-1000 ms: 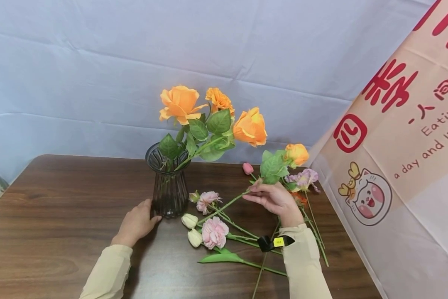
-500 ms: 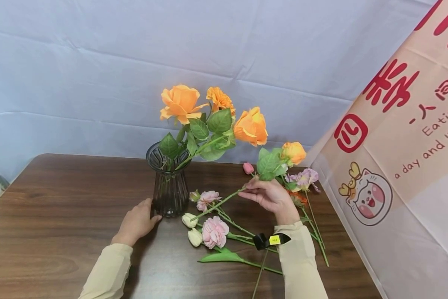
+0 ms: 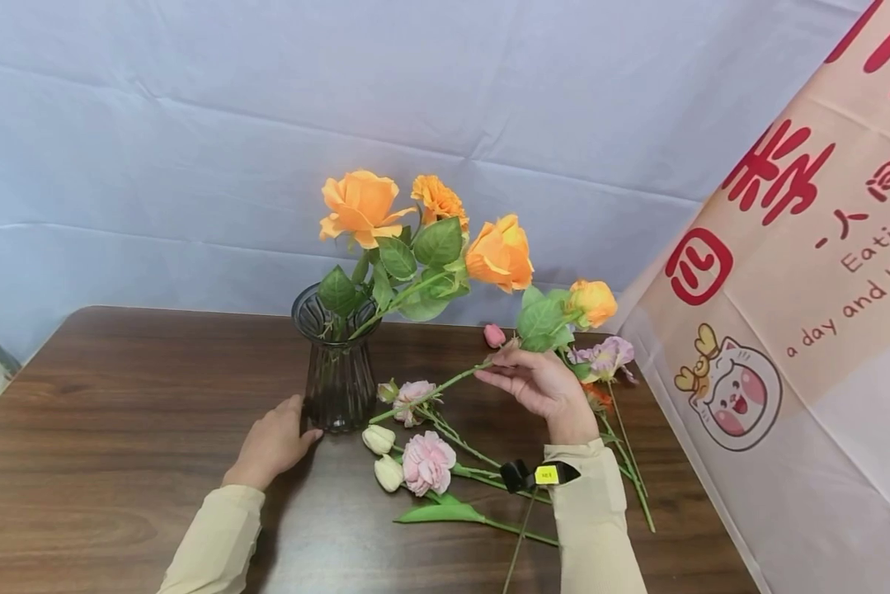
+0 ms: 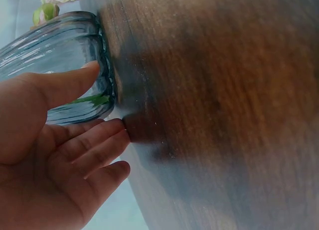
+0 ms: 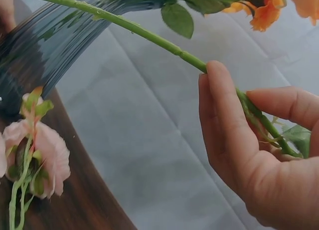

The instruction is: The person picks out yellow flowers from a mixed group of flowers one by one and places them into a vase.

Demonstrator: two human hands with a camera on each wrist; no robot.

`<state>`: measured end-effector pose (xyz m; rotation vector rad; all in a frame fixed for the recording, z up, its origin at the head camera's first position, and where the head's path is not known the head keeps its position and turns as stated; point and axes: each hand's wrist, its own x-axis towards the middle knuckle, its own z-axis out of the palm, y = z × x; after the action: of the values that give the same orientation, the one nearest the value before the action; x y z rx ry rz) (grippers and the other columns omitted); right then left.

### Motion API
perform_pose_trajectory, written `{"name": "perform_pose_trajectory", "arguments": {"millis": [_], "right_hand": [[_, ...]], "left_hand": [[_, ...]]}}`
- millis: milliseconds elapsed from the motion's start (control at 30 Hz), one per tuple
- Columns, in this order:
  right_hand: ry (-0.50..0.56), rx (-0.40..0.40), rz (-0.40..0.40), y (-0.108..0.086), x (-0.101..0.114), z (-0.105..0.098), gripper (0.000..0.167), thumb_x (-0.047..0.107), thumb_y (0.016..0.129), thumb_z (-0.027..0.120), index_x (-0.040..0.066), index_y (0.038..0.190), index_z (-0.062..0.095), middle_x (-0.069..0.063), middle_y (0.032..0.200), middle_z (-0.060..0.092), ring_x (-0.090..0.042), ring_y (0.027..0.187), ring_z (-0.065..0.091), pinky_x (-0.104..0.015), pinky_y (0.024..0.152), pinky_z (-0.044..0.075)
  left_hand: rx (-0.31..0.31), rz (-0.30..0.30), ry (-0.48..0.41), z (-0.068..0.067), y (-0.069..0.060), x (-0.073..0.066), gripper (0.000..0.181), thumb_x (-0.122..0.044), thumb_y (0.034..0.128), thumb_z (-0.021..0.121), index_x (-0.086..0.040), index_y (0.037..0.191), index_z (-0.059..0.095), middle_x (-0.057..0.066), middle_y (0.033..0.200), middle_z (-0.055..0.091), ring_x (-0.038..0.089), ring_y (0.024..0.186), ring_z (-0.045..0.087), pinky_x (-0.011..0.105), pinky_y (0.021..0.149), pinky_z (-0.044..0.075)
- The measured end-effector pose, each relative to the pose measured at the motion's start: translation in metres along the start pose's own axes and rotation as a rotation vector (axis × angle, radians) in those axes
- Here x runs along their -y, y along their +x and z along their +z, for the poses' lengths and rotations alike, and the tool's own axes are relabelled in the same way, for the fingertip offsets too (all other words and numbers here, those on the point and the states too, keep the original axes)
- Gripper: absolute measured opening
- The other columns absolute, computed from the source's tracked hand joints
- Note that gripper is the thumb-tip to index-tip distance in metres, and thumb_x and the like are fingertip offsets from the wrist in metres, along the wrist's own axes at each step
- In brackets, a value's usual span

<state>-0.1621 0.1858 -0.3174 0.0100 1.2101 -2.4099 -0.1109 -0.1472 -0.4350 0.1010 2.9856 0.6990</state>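
Observation:
A dark ribbed glass vase (image 3: 341,388) stands upright on the table, holding several orange flowers (image 3: 360,206) with green leaves. At its base is my left hand (image 3: 272,441); the left wrist view shows the thumb (image 4: 75,83) on one side of the glass and the fingers on the other. My right hand (image 3: 544,388) pinches the green stem (image 5: 149,35) of a yellow-orange rose (image 3: 593,302) between thumb and fingers. The bloom points up and right, while the stem's cut end points left toward the vase, apart from it, over a pink flower (image 3: 413,398).
On the brown table (image 3: 133,429) lie white tulips (image 3: 379,439), a larger pink flower (image 3: 428,464) and a long green leaf (image 3: 440,513). A pink tulip (image 3: 494,335) and a purple flower (image 3: 606,356) lie farther right. A pale cloth backdrop (image 3: 229,165) rises behind.
The rose's stem end has swung up and left, from the white tulips to above the pink flower. My right hand shifted slightly left. My left hand stays at the vase.

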Motion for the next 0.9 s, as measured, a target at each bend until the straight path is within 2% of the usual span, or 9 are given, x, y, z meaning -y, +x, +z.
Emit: {"name": "perform_pose_trajectory", "arguments": {"millis": [100, 167, 200, 333, 433, 600, 900], "right_hand": [[0.016, 0.004, 0.001, -0.002, 0.003, 0.004, 0.039, -0.015, 0.089, 0.031, -0.004, 0.07, 0.063, -0.014, 0.075, 0.06, -0.023, 0.076, 0.063, -0.043, 0.083, 0.051], [0.017, 0.005, -0.001, -0.003, 0.005, 0.007, 0.038, -0.015, 0.089, 0.032, -0.005, 0.07, 0.064, -0.015, 0.082, 0.059, -0.023, 0.077, 0.064, -0.043, 0.083, 0.05], [0.017, 0.009, -0.004, -0.003, 0.006, 0.009, 0.038, -0.016, 0.088, 0.032, -0.005, 0.069, 0.063, -0.014, 0.089, 0.058, -0.021, 0.08, 0.063, -0.043, 0.083, 0.05], [0.032, 0.009, -0.009, -0.004, 0.012, 0.018, 0.037, -0.018, 0.087, 0.032, -0.003, 0.065, 0.059, -0.012, 0.096, 0.052, -0.018, 0.089, 0.061, -0.043, 0.083, 0.051], [0.022, 0.019, -0.005, -0.003, 0.017, 0.024, 0.037, -0.019, 0.086, 0.032, -0.002, 0.064, 0.057, -0.012, 0.088, 0.054, -0.018, 0.086, 0.062, -0.043, 0.083, 0.051], [-0.017, 0.074, -0.01, -0.001, 0.022, 0.028, 0.039, -0.019, 0.086, 0.031, -0.001, 0.066, 0.059, -0.014, 0.084, 0.058, -0.021, 0.08, 0.062, -0.042, 0.084, 0.05], [0.109, 0.101, -0.003, -0.002, 0.03, 0.034, 0.041, -0.02, 0.087, 0.027, 0.0, 0.07, 0.058, -0.01, 0.074, 0.055, -0.028, 0.082, 0.059, -0.045, 0.086, 0.048]], "left_hand": [[-0.004, 0.005, -0.002, 0.0, 0.0, 0.0, 0.061, -0.021, 0.0843, 0.065, 0.018, 0.124, 0.04, 0.036, 0.118, 0.048, 0.049, 0.102, 0.05, 0.056, 0.082, 0.043], [-0.006, 0.007, -0.004, 0.001, 0.0, 0.0, 0.06, -0.021, 0.084, 0.065, 0.017, 0.122, 0.041, 0.035, 0.116, 0.05, 0.049, 0.1, 0.051, 0.056, 0.08, 0.044], [-0.007, 0.008, -0.005, 0.001, 0.0, 0.0, 0.059, -0.021, 0.0839, 0.066, 0.017, 0.122, 0.041, 0.035, 0.115, 0.051, 0.049, 0.099, 0.052, 0.056, 0.08, 0.044], [-0.009, 0.013, -0.004, 0.0, 0.0, 0.0, 0.058, -0.021, 0.0838, 0.066, 0.017, 0.121, 0.042, 0.034, 0.113, 0.052, 0.049, 0.097, 0.053, 0.056, 0.078, 0.045], [-0.009, 0.015, -0.004, -0.001, 0.0, 0.001, 0.059, -0.021, 0.0838, 0.066, 0.017, 0.121, 0.041, 0.034, 0.113, 0.051, 0.049, 0.097, 0.053, 0.056, 0.078, 0.045], [0.0, 0.008, -0.007, -0.001, 0.0, 0.0, 0.058, -0.021, 0.0839, 0.066, 0.017, 0.121, 0.041, 0.034, 0.114, 0.051, 0.048, 0.097, 0.053, 0.056, 0.078, 0.045], [0.001, 0.009, -0.008, -0.002, -0.001, -0.002, 0.058, -0.02, 0.084, 0.066, 0.017, 0.122, 0.041, 0.034, 0.114, 0.051, 0.048, 0.098, 0.053, 0.056, 0.078, 0.045]]}}
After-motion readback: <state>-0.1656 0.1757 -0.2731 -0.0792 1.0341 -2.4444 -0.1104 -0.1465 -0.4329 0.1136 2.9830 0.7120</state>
